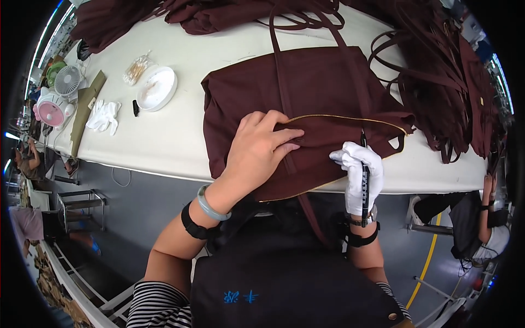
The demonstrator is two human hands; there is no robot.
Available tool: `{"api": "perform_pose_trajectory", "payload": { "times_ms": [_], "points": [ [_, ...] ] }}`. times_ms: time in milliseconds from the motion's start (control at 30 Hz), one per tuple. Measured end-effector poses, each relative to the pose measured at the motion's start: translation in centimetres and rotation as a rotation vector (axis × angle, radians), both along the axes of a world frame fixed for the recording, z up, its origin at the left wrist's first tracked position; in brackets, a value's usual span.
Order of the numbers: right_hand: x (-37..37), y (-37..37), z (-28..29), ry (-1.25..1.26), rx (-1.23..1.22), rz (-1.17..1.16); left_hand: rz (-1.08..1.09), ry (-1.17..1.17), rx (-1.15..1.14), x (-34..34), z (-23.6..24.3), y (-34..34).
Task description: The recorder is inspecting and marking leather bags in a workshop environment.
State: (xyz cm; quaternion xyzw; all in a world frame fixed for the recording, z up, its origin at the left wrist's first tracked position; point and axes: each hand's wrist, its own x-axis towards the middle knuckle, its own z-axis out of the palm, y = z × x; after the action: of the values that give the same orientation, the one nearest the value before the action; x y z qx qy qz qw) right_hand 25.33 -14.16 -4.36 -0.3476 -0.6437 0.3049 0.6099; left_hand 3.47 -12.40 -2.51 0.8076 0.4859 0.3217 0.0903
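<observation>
A maroon tote bag (pixel 246 87) lies on the white table in front of me, its zipped mouth spread wide toward me. Gold zipper teeth (pixel 339 116) line the mouth's edges. My bare left hand (pixel 260 139) grips the bag at the left of the mouth, its fingers bent over the zipper edge and its thumb and index finger on the inner fabric. A white glove covers my right hand (pixel 361 169), which holds a black pen (pixel 365 188) pointing away from me. That hand rests over the right part of the opening. The bag's deep inside is hidden.
More maroon bags (pixel 437 71) are heaped on the right and along the far edge. To the left are a white dish (pixel 157 88), a packet of cotton swabs (pixel 136 68), a black cap-like piece (pixel 135 108), white gloves (pixel 104 116) and small fans (pixel 68 81). A stool (pixel 81 208) stands at left.
</observation>
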Motion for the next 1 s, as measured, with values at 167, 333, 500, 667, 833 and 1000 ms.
{"api": "perform_pose_trajectory", "payload": {
  "times_ms": [167, 333, 500, 667, 833, 1000],
  "points": [
    [-0.1, -0.3, 4.5, 0.08, -0.479, 0.038, -0.025, -0.101, -0.038, -0.3, 0.0, 0.5],
    [-0.1, 3.0, 4.9, 0.045, -0.291, 0.287, -0.022, -0.122, -0.056, -0.1, -0.1, 0.9],
    [-1.9, 3.5, 1.7, 0.051, -0.269, 0.321, -0.013, -0.141, -0.079, 0.0, -0.3, 0.9],
    [-2.1, 2.8, 2.0, 0.119, -0.336, 0.288, 0.005, -0.154, -0.103, 0.1, -0.2, 1.0],
    [-1.8, 3.4, 1.5, -0.066, -0.109, 0.258, 0.008, -0.169, -0.115, 0.1, 0.0, 0.9],
    [-3.0, 3.9, 3.5, -0.543, 0.25, 0.154, 0.031, -0.198, -0.103, -0.1, -0.4, 0.9]
  ]
}}
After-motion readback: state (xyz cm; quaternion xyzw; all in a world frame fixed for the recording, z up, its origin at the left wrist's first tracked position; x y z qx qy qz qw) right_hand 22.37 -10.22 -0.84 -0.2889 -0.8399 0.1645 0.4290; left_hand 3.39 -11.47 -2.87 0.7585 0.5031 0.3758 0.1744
